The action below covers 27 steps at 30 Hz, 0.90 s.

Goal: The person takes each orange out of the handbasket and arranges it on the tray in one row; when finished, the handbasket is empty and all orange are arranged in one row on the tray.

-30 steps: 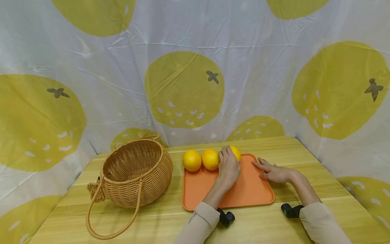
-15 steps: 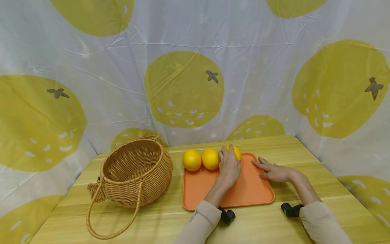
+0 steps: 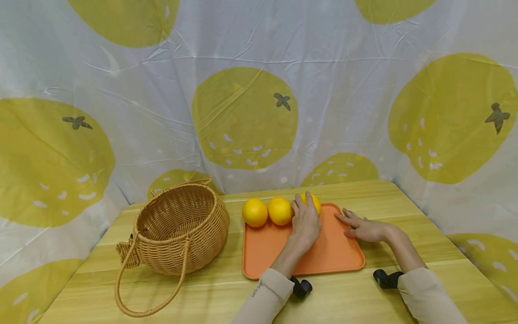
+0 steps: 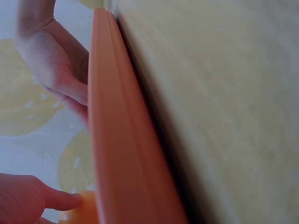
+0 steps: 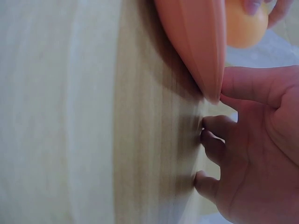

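Three oranges stand in a row along the far side of an orange rectangular tray (image 3: 263,256): a left orange (image 3: 255,213), a middle orange (image 3: 279,211) and a right orange (image 3: 314,203). My left hand (image 3: 306,226) reaches across the tray and grips the right orange, its fingers curved over the top. In the left wrist view the thumb (image 4: 65,199) presses against the fruit's side. My right hand (image 3: 367,228) rests at the tray's right edge with fingers spread. The right wrist view shows its thumb (image 5: 252,84) against the rim and other fingertips down at the table.
A round wicker basket (image 3: 182,252) stands left of the tray, its opening tilted into view and its handle (image 3: 151,311) hanging down toward the front. All sit on a wooden table (image 3: 218,301). A fruit-print curtain (image 3: 344,103) encloses the back and sides.
The fingers of my left hand have shifted slightly right over the right orange. My right hand, the tray, the basket and the other oranges stay in place.
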Each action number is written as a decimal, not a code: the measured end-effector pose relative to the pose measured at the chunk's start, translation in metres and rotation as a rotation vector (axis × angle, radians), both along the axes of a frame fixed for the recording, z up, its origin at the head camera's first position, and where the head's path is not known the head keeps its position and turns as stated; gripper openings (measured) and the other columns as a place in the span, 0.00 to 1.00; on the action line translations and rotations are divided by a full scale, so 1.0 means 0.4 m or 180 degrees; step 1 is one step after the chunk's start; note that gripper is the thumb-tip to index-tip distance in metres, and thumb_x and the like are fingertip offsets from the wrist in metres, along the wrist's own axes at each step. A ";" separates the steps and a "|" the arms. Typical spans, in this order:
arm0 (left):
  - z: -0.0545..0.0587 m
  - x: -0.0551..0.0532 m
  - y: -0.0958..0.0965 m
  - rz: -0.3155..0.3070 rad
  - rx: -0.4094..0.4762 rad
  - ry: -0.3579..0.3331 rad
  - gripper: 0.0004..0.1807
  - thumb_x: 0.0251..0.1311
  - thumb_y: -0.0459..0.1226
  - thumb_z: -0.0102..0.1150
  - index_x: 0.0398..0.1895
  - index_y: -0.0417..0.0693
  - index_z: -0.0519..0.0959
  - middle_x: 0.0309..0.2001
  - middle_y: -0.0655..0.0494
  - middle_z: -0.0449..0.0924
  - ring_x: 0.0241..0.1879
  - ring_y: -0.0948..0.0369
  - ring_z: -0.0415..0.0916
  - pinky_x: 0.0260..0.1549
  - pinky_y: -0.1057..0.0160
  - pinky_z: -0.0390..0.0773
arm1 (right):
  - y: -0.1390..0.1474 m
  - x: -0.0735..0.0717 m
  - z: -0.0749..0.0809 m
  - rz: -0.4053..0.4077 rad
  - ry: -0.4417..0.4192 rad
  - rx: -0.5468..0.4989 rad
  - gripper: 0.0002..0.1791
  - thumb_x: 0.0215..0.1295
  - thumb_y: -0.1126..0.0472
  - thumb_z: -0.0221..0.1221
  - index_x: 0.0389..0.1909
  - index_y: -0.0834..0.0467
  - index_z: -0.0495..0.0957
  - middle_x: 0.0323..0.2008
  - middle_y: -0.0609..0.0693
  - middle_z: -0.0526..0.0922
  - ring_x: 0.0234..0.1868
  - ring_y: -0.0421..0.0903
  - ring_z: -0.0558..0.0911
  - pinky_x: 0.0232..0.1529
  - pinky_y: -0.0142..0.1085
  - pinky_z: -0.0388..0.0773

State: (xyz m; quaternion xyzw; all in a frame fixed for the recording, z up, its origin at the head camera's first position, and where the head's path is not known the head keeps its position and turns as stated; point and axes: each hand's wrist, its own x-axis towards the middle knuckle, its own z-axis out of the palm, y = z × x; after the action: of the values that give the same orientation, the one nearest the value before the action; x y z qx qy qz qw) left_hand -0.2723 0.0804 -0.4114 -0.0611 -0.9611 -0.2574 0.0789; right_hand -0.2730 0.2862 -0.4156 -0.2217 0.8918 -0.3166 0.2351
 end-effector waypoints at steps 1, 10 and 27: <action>0.001 0.000 0.000 0.0009 -0.0036 -0.0009 0.39 0.71 0.37 0.62 0.81 0.44 0.57 0.78 0.34 0.53 0.76 0.39 0.59 0.46 0.52 0.87 | 0.000 0.000 0.000 -0.0001 0.0003 0.0000 0.40 0.80 0.56 0.52 0.81 0.68 0.46 0.79 0.77 0.30 0.78 0.77 0.29 0.70 0.76 0.26; 0.007 0.011 -0.004 -0.0017 -0.0324 0.0027 0.43 0.66 0.33 0.67 0.81 0.44 0.58 0.78 0.35 0.54 0.74 0.41 0.63 0.44 0.55 0.87 | -0.003 -0.002 -0.003 -0.0031 -0.0028 -0.0034 0.40 0.80 0.55 0.52 0.81 0.68 0.45 0.79 0.76 0.30 0.78 0.77 0.28 0.70 0.76 0.25; 0.137 0.046 -0.225 -0.0960 0.0377 0.0114 0.29 0.80 0.44 0.50 0.78 0.47 0.64 0.79 0.37 0.58 0.76 0.36 0.59 0.72 0.33 0.61 | 0.006 -0.013 0.004 -0.0104 0.0141 -0.0122 0.40 0.82 0.45 0.48 0.82 0.63 0.50 0.80 0.76 0.36 0.78 0.79 0.40 0.72 0.75 0.44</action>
State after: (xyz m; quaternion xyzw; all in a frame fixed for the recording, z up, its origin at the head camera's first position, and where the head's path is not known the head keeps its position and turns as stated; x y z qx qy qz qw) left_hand -0.2539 -0.0098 -0.3567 -0.2045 -0.9227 -0.3213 0.0600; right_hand -0.2783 0.2887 -0.4141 -0.2185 0.8941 -0.3324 0.2058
